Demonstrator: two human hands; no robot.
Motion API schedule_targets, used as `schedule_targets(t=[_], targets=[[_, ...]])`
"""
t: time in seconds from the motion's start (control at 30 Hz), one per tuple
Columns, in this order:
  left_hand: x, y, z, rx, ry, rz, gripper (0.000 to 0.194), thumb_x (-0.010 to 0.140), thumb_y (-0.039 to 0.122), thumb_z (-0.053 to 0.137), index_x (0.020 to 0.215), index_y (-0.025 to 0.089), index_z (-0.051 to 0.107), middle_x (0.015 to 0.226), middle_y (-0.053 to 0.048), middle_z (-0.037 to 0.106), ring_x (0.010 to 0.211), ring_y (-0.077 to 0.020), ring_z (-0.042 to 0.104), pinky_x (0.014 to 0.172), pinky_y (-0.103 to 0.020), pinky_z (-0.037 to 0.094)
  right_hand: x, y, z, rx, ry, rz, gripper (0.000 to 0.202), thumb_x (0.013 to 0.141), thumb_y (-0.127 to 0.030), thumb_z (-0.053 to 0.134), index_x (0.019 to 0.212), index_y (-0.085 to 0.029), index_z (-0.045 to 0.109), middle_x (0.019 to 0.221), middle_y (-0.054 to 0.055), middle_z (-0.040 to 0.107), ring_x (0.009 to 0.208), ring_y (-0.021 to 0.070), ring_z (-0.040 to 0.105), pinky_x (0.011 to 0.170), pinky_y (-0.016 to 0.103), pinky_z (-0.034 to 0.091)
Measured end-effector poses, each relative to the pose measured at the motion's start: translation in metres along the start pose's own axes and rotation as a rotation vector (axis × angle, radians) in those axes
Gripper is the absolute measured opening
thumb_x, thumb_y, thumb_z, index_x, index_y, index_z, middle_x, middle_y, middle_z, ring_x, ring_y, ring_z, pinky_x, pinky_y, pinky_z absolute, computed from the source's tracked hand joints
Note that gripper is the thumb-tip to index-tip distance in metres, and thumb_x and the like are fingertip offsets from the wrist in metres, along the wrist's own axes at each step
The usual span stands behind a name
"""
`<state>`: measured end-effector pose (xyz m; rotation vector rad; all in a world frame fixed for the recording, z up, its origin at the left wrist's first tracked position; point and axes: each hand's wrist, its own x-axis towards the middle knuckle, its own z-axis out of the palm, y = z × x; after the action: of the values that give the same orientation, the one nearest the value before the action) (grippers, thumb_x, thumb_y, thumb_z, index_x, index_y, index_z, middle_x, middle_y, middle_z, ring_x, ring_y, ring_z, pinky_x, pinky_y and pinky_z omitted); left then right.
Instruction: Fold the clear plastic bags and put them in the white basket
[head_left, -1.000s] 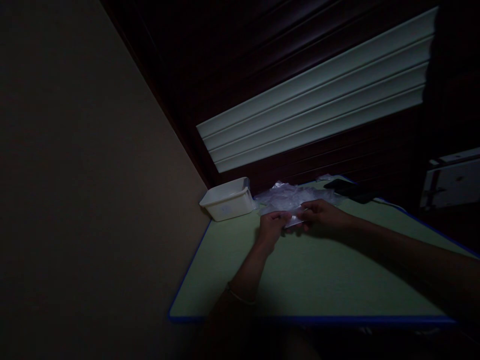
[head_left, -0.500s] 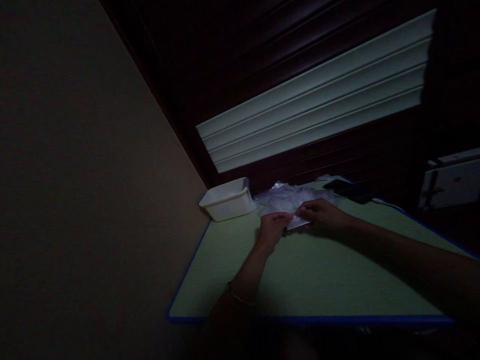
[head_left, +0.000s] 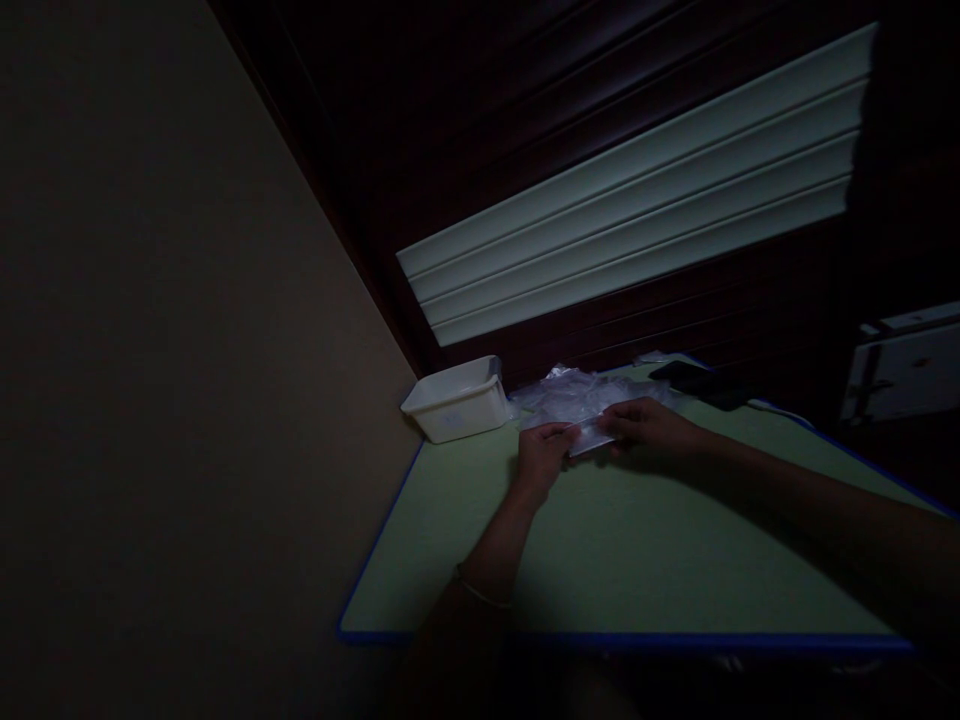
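A small clear plastic bag (head_left: 591,436) is stretched between my two hands, above the green table mat. My left hand (head_left: 544,458) pinches its left side between thumb and fingers. On the right side, the thumb and fingers of my right hand (head_left: 646,425) are closed on it. Just behind the hands lies a loose pile of clear plastic bags (head_left: 559,393). The light is dim, and whether anything is inside the held bag cannot be made out.
A white plastic bin (head_left: 463,412) stands at the back left of the green mat (head_left: 600,560), close to the wall. Dark flat objects (head_left: 701,384) and a pale cable (head_left: 776,408) lie at the back right. The mat has a blue edge.
My hands have moved slightly apart, and more of the bag shows between them. The camera view has shifted a little.
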<state>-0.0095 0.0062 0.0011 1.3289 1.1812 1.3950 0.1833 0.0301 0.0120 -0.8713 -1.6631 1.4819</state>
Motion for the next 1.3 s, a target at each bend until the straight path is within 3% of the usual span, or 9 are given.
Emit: schedule_targets(t=[0.43,0.63,0.9,1.3], targets=[[0.0,0.002,-0.004,-0.014,-0.006,-0.049,0.039,0.063,0.042,0.08,0.083,0.009,0.072,0.058,-0.002,0.063,0.043,-0.0078,0.051,0.043,-0.02,0.037,-0.008,-0.013,0.009,0.066,0.032,0.04,0.036,0.068,-0.047,0.073,0.058,-0.016,0.059,0.049,0.0,0.053,0.042,0.0082,0.041,0.043,0.025,0.027],[0.001,-0.003,-0.008,-0.029,-0.199,-0.14,0.041,0.072,0.044,0.074,0.093,0.009,0.07,0.069,-0.009,0.071,0.047,-0.0101,0.058,0.046,-0.02,0.039,-0.005,-0.01,0.004,-0.005,0.034,0.004,0.04,0.072,-0.053,0.069,0.061,-0.016,0.06,0.051,0.0,0.054,0.043,0.009,0.042,0.043,0.025,0.029],[0.001,-0.004,-0.007,-0.019,-0.151,-0.121,0.028,0.073,0.035,0.073,0.084,0.009,0.07,0.067,-0.01,0.071,0.045,-0.0096,0.056,0.045,-0.02,0.039,-0.002,-0.005,0.001,0.034,-0.003,-0.008,0.034,0.073,-0.049,0.071,0.069,-0.016,0.063,0.058,0.002,0.061,0.048,0.0096,0.048,0.046,0.025,0.033],[-0.001,0.001,-0.007,-0.047,-0.156,-0.08,0.034,0.072,0.039,0.073,0.087,0.009,0.069,0.067,-0.01,0.072,0.043,-0.0094,0.056,0.042,-0.019,0.035,0.002,-0.002,-0.003,0.119,0.009,-0.004,0.025,0.069,-0.041,0.073,0.069,-0.018,0.063,0.06,0.002,0.063,0.052,0.0126,0.054,0.052,0.027,0.04]])
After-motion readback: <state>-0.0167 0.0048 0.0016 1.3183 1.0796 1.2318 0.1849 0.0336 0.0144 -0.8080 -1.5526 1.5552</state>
